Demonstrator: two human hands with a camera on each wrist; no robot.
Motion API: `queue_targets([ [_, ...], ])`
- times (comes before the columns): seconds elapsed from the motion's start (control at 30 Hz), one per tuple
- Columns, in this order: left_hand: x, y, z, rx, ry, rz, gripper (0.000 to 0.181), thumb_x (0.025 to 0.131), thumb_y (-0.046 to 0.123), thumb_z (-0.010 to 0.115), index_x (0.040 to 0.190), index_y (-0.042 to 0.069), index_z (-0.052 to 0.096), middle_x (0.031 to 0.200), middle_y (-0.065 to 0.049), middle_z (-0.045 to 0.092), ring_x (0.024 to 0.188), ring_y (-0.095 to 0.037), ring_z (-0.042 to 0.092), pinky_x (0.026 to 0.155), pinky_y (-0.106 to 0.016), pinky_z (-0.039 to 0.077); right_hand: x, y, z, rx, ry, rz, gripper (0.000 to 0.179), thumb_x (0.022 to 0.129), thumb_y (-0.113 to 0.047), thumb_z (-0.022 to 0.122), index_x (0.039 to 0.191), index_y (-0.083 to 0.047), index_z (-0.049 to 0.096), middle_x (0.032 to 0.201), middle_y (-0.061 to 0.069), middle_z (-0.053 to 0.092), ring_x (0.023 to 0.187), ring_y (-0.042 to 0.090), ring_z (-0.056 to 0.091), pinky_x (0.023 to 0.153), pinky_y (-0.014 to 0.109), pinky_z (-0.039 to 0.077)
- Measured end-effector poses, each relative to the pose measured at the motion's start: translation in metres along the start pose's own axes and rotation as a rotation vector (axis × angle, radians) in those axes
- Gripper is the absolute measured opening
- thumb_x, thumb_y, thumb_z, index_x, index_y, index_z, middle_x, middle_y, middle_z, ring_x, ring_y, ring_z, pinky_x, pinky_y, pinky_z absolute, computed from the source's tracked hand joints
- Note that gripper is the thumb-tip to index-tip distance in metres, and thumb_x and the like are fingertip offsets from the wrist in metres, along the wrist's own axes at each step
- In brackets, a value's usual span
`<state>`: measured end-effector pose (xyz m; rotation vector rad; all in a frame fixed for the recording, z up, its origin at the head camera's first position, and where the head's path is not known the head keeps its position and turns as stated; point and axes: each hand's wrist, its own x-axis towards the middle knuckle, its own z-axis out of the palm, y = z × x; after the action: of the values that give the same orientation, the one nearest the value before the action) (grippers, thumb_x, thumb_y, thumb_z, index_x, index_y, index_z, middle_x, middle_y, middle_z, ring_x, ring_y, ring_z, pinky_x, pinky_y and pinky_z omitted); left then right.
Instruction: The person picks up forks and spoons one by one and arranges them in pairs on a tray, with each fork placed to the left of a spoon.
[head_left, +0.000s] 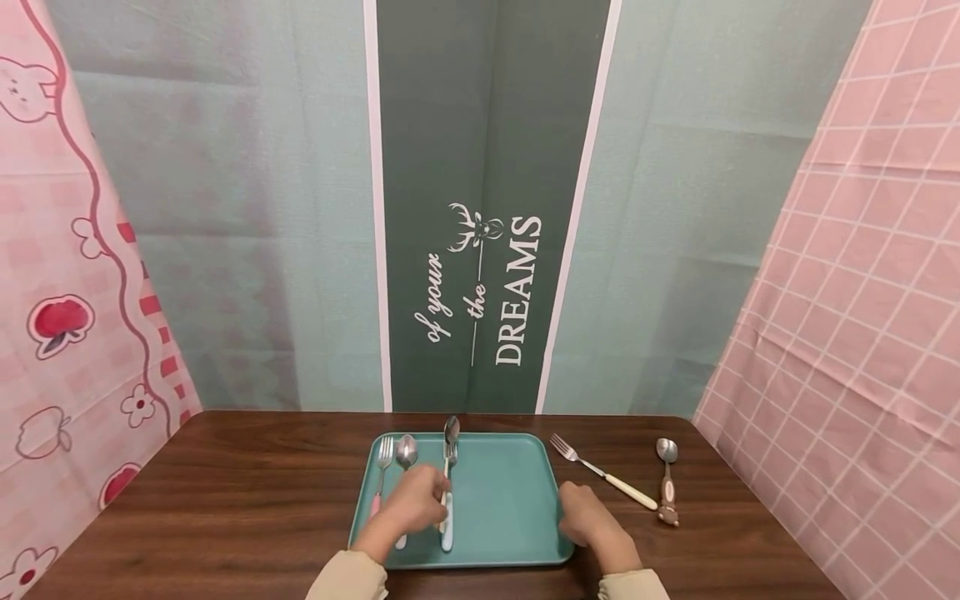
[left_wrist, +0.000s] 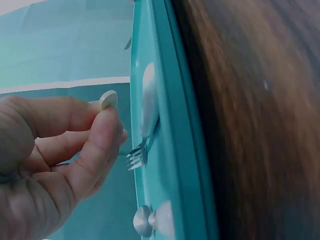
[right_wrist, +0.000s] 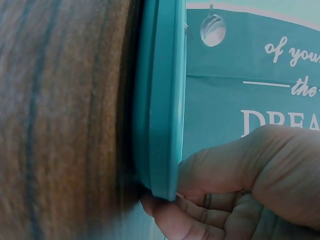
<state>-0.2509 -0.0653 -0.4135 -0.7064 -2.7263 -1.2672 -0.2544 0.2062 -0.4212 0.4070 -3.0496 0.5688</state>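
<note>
My left hand [head_left: 412,502] pinches the cream handle end [left_wrist: 108,100] of a spoon above the left half of a teal tray [head_left: 510,500]. The spoon's metal bowl [head_left: 452,428] points to the tray's far rim and also shows in the right wrist view. Close under it lies a fork with a pale blue handle [head_left: 447,533]. Left of these on the tray are a pink-handled fork [head_left: 385,452] and a white-handled spoon [head_left: 407,451], partly hidden by the left hand. My right hand [head_left: 588,518] grips the tray's near right edge, thumb at the rim and fingers below.
On the brown wooden table [head_left: 225,500], right of the tray, lies a fork with a cream handle [head_left: 630,492]. Farther right is a spoon with a brown animal-shaped handle [head_left: 667,498]. Cloth hangings stand behind the table and on both sides.
</note>
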Motion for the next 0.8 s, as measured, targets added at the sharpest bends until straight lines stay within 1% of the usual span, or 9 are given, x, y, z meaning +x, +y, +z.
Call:
queue_targets([
  [0.07, 0.002, 0.001, 0.002, -0.016, 0.000, 0.015, 0.027, 0.059, -0.014, 0.060, 0.086, -0.010, 0.066, 0.053, 0.006, 0.042, 0.051, -0.005, 0.038, 0.045, -0.023, 0.033, 0.000, 0.000, 0.000, 0.001, 0.005, 0.000, 0.018, 0.061, 0.013, 0.048, 0.066, -0.005, 0.047, 0.061, 0.007, 0.044, 0.056, 0.020, 0.040, 0.051, 0.034, 0.041],
  [0.1, 0.003, 0.002, 0.003, -0.022, 0.002, 0.022, 0.030, 0.059, -0.014, 0.061, 0.088, -0.012, 0.066, 0.055, 0.005, 0.045, 0.052, -0.006, 0.041, 0.046, -0.023, 0.036, 0.000, 0.001, 0.000, 0.001, 0.008, -0.004, 0.018, 0.061, 0.013, 0.048, 0.066, -0.005, 0.046, 0.061, 0.008, 0.045, 0.056, 0.020, 0.040, 0.051, 0.034, 0.041],
  [0.2, 0.005, 0.004, 0.006, -0.015, 0.006, 0.035, 0.031, 0.058, -0.014, 0.064, 0.088, -0.013, 0.066, 0.058, 0.002, 0.050, 0.056, -0.007, 0.045, 0.049, -0.024, 0.040, 0.000, 0.001, 0.000, 0.004, 0.008, -0.006, 0.018, 0.061, 0.012, 0.048, 0.066, -0.005, 0.047, 0.062, 0.008, 0.045, 0.057, 0.021, 0.041, 0.052, 0.035, 0.041],
  [0.37, 0.010, 0.007, 0.013, 0.031, -0.003, 0.038, 0.032, 0.057, -0.011, 0.067, 0.089, -0.010, 0.068, 0.054, 0.005, 0.050, 0.058, -0.006, 0.047, 0.051, -0.023, 0.041, 0.000, 0.002, -0.001, 0.003, -0.012, 0.014, 0.017, 0.062, 0.013, 0.048, 0.068, -0.003, 0.048, 0.062, 0.008, 0.044, 0.057, 0.021, 0.041, 0.052, 0.035, 0.041],
  [0.47, 0.013, 0.009, 0.019, 0.047, -0.021, 0.033, 0.019, 0.058, -0.011, 0.066, 0.077, -0.007, 0.068, 0.049, 0.007, 0.044, 0.051, -0.004, 0.044, 0.046, -0.021, 0.037, 0.000, 0.003, -0.001, 0.003, -0.016, 0.014, 0.017, 0.062, 0.013, 0.048, 0.067, -0.003, 0.048, 0.061, 0.007, 0.044, 0.056, 0.020, 0.040, 0.051, 0.034, 0.041],
  [0.53, 0.015, 0.010, 0.024, 0.058, -0.024, 0.034, 0.011, 0.058, -0.011, 0.064, 0.062, -0.002, 0.062, 0.046, 0.010, 0.038, 0.045, -0.002, 0.037, 0.042, -0.020, 0.031, 0.000, 0.004, -0.001, 0.005, -0.009, 0.004, 0.017, 0.061, 0.012, 0.048, 0.066, -0.004, 0.048, 0.061, 0.007, 0.044, 0.056, 0.020, 0.040, 0.051, 0.034, 0.041],
  [0.63, 0.017, 0.011, 0.029, 0.052, -0.021, 0.040, 0.027, 0.057, -0.012, 0.063, 0.050, 0.009, 0.046, 0.044, 0.012, 0.029, 0.043, -0.001, 0.027, 0.041, -0.018, 0.024, 0.000, 0.004, 0.000, 0.006, -0.011, 0.000, 0.016, 0.061, 0.012, 0.048, 0.067, -0.004, 0.048, 0.062, 0.008, 0.045, 0.057, 0.020, 0.040, 0.052, 0.034, 0.041],
  [0.7, 0.017, 0.013, 0.032, 0.043, -0.017, 0.039, 0.038, 0.057, -0.013, 0.061, 0.048, 0.014, 0.035, 0.045, 0.013, 0.022, 0.044, -0.003, 0.019, 0.042, -0.019, 0.019, 0.001, 0.005, 0.000, 0.007, -0.016, 0.007, 0.017, 0.062, 0.012, 0.048, 0.068, -0.003, 0.049, 0.062, 0.008, 0.045, 0.057, 0.020, 0.040, 0.052, 0.034, 0.041],
  [0.8, 0.017, 0.015, 0.034, 0.023, -0.021, 0.014, 0.046, 0.058, -0.015, 0.061, 0.049, 0.017, 0.028, 0.045, 0.013, 0.019, 0.045, -0.004, 0.015, 0.042, -0.020, 0.017, 0.001, 0.004, 0.000, 0.003, -0.013, 0.006, 0.017, 0.062, 0.012, 0.049, 0.067, -0.004, 0.049, 0.062, 0.008, 0.045, 0.057, 0.020, 0.041, 0.052, 0.034, 0.041],
])
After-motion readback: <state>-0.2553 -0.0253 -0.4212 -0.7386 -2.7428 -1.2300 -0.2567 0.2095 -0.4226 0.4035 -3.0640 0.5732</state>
